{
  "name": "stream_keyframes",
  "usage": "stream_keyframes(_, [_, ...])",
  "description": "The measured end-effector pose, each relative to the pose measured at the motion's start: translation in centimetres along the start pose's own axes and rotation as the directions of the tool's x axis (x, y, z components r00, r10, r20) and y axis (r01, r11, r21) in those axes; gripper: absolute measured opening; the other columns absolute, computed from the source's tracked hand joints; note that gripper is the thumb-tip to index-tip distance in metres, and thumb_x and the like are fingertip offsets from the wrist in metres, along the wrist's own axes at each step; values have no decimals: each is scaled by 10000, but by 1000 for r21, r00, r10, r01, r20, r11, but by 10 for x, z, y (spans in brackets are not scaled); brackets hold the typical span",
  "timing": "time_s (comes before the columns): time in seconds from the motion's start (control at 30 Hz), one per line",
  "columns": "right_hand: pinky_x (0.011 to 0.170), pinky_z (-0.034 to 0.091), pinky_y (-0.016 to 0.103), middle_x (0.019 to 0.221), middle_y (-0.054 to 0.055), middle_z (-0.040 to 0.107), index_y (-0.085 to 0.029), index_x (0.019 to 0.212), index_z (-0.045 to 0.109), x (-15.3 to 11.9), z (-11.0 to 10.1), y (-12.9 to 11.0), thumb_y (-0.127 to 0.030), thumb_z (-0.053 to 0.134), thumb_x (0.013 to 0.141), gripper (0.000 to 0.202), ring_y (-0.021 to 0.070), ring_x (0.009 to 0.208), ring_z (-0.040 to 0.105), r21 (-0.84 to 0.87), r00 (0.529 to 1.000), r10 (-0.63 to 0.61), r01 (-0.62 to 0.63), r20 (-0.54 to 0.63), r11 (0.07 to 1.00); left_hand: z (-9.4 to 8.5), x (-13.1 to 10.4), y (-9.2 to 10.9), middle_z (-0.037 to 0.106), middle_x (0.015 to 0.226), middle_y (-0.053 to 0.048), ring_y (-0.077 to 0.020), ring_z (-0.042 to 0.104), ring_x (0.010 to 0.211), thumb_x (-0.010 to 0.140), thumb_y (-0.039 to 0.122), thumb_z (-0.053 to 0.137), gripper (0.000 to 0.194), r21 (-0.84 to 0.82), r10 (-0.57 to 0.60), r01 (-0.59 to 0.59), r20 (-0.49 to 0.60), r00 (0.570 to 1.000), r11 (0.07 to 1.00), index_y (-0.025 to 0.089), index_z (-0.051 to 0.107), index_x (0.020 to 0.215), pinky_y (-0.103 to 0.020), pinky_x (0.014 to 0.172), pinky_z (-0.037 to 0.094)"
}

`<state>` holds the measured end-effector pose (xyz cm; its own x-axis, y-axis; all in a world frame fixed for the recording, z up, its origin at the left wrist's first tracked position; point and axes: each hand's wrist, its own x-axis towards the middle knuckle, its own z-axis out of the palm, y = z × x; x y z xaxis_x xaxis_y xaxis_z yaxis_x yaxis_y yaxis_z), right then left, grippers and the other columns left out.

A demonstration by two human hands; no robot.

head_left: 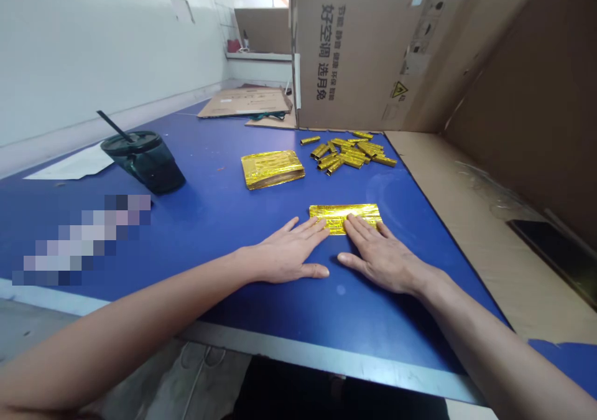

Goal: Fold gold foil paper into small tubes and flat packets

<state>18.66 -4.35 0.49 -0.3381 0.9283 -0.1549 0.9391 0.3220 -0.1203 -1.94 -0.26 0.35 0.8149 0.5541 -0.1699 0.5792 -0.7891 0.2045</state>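
Observation:
A shiny gold foil sheet lies flat on the blue table in front of me. The fingertips of my left hand rest on its left part, fingers stretched out, with the thumb on the table. On its right part lie the fingers of my right hand, also spread flat. Neither hand grips anything. Beyond the sheet, slightly left, is a stack of gold foil pieces. Several small folded gold pieces form a loose pile behind the sheet.
A dark cup with a straw stands at the left, near white paper and a pixelated area. Flat cardboard lies at the back. A large cardboard box and a dark flat object are to the right.

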Motion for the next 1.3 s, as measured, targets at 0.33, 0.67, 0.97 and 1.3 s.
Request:
stream_keyframes(0.33, [971, 201, 579, 1367, 142, 359, -118, 1266, 410, 4, -7, 22, -543, 228, 851, 622, 307, 1242, 321, -148, 967, 216, -235, -133, 961, -11, 13, -4, 527, 1213, -64, -219, 464, 1114, 845, 503, 364, 440, 31, 0, 5, -168, 986, 999, 219, 507, 1150, -413, 970, 248])
stream_keyframes(0.67, [948, 217, 586, 1282, 91, 483, -183, 1056, 562, 6, -6, 28, -414, 329, 871, 377, 304, 1181, 401, -171, 963, 154, -194, -223, 966, -12, 52, -15, 572, 956, -95, -251, 506, 901, 787, 423, 501, 384, 115, -192, 263, -425, 885, 958, 150, 555, 1052, -370, 753, 386])
stream_keyframes(0.97, [944, 260, 562, 1232, 113, 519, -163, 1028, 573, 5, -9, 26, -428, 385, 847, 372, 290, 1112, 472, -127, 955, 174, -209, -242, 970, -7, 53, -15, 538, 862, -40, -190, 461, 818, 782, 220, 518, 83, 69, -155, 227, -539, 828, 971, 182, 589, 804, -304, 687, 358])
stream_keyframes(1.3, [962, 281, 502, 1387, 179, 300, -134, 1349, 251, 6, -8, 30, -339, 475, 796, 631, 301, 1248, 306, 49, 801, 199, -209, -565, 977, -9, 48, -18, 558, 800, -34, -163, 455, 761, 816, 178, 465, 106, 163, 34, 119, -717, 697, 979, 162, 557, 767, -289, 684, 359])
